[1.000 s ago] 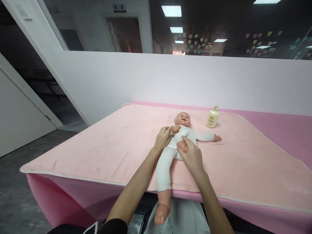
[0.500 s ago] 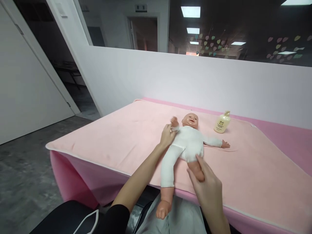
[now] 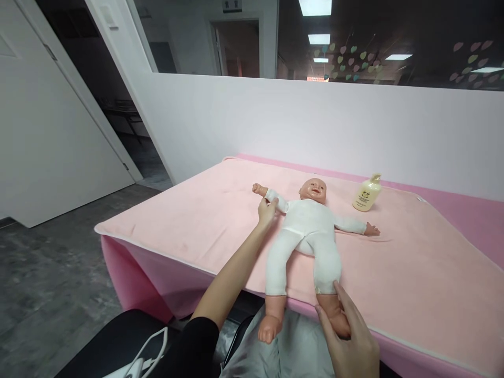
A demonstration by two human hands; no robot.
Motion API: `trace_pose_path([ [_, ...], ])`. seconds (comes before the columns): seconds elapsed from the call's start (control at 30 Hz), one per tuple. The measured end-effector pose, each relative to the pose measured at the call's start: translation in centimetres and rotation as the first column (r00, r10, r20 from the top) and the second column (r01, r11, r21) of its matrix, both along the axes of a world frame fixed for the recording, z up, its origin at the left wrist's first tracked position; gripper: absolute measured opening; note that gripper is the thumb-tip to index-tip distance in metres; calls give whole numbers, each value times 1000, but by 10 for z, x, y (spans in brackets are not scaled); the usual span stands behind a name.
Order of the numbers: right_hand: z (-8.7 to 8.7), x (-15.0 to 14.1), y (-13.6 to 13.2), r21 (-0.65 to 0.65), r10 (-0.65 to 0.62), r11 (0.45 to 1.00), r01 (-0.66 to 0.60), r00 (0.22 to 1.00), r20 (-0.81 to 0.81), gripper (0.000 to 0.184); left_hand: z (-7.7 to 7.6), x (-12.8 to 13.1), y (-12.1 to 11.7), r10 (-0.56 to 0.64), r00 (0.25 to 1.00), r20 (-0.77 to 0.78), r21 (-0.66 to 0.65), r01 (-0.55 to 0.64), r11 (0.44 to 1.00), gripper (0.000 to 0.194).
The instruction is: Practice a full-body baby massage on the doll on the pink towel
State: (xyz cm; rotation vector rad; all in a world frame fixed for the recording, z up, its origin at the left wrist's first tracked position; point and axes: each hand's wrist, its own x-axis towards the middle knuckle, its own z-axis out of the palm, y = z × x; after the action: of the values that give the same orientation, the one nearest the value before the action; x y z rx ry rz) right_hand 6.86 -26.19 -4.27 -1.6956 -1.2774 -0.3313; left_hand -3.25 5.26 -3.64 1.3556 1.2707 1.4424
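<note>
A baby doll (image 3: 311,218) with a white cloth body lies face up on the pink blanket (image 3: 189,220), its head toward the wall and its feet past the table's front edge. My left hand (image 3: 268,211) is closed around the doll's sleeve on the left side, and that arm stretches out sideways. Around the lower leg on the right, my right hand (image 3: 348,331) holds the doll's bare shin between thumb and fingers. The doll's other leg hangs straight over the edge, untouched. Its other arm rests flat on the blanket.
A pale yellow pump bottle (image 3: 367,193) stands behind the doll, to the right. A white wall (image 3: 315,126) borders the table's back. Below left is a black seat (image 3: 118,341) with a white cable (image 3: 159,344) on it.
The doll's bent leg on the right has straightened, my right hand moving down toward me with it. My left hand has drawn the doll's raised arm outward to the left.
</note>
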Motion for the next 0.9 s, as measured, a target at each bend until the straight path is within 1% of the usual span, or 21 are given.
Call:
trace_pose_path([
  [0.07, 6, 4, 11, -4, 30, 1000, -30, 1000, -4, 45, 2, 2, -5, 3, 999, -38, 59, 0, 998, 24],
  [0.13, 17, 10, 38, -10, 74, 997, -75, 997, -23, 45, 6, 5, -15, -19, 983, -182, 192, 55, 980, 25],
  [0.17, 23, 12, 54, -2, 93, 996, -93, 995, -31, 44, 8, 7, -21, -40, 957, -287, 270, 121, 955, 25],
  [0.2, 28, 13, 70, -1, 111, 994, -111, 993, -39, 43, 9, 8, -26, -63, 914, -401, 339, 212, 916, 24],
  [0.27, 35, 15, 95, -1, 139, 990, -139, 989, -45, 44, 11, 9, -33, -94, 806, -585, 418, 399, 816, 27],
  [0.3, 37, 15, 103, 1, 146, 989, -146, 988, -46, 45, 11, 9, -35, -102, 773, -626, 430, 451, 782, 30],
  [0.33, 36, 14, 105, 9, 148, 989, -147, 988, -46, 45, 11, 8, -34, -107, 771, -628, 432, 459, 776, 31],
  [0.37, 34, 13, 101, 20, 143, 990, -142, 989, -45, 44, 10, 7, -32, -110, 797, -593, 425, 426, 799, 30],
  [0.4, 31, 11, 93, 31, 131, 991, -130, 990, -42, 44, 9, 6, -28, -108, 842, -528, 405, 362, 839, 28],
  [0.47, 19, 5, 65, 45, 89, 995, -87, 996, -32, 44, 6, 4, -18, -92, 936, -339, 321, 207, 924, 26],
  [0.5, 11, 3, 48, 49, 54, 997, -53, 998, -17, 44, 4, 3, -13, -85, 968, -235, 260, 147, 954, 26],
  [0.53, 4, 0, 32, 44, 24, 999, -24, 1000, -7, 44, 3, 2, -8, -85, 988, -133, 195, 110, 975, 26],
  [0.6, -10, -2, 5, 45, -55, 998, 53, 998, 28, 42, 1, 1, -1, -89, 995, 47, 70, 86, 994, 26],
  [0.67, -16, -2, -5, 48, -75, 996, 72, 995, 59, 41, 1, 0, 2, -71, 986, 150, -15, 74, 997, 25],
  [0.7, -16, -1, -4, 47, -62, 997, 59, 996, 66, 42, 1, -1, 2, -57, 985, 165, -33, 63, 997, 25],
  [0.77, -9, 2, 12, 53, -12, 999, 9, 998, 61, 45, 2, -1, 0, -46, 992, 116, -11, 47, 999, 24],
  [0.83, 6, 5, 42, 55, 32, 998, -34, 999, 41, 44, 4, 0, -5, -61, 998, -14, 83, 62, 995, 23],
  [0.9, 24, 7, 78, 42, 79, 996, -80, 997, 25, 41, 7, 2, -13, -79, 975, -210, 220, 126, 967, 22],
])
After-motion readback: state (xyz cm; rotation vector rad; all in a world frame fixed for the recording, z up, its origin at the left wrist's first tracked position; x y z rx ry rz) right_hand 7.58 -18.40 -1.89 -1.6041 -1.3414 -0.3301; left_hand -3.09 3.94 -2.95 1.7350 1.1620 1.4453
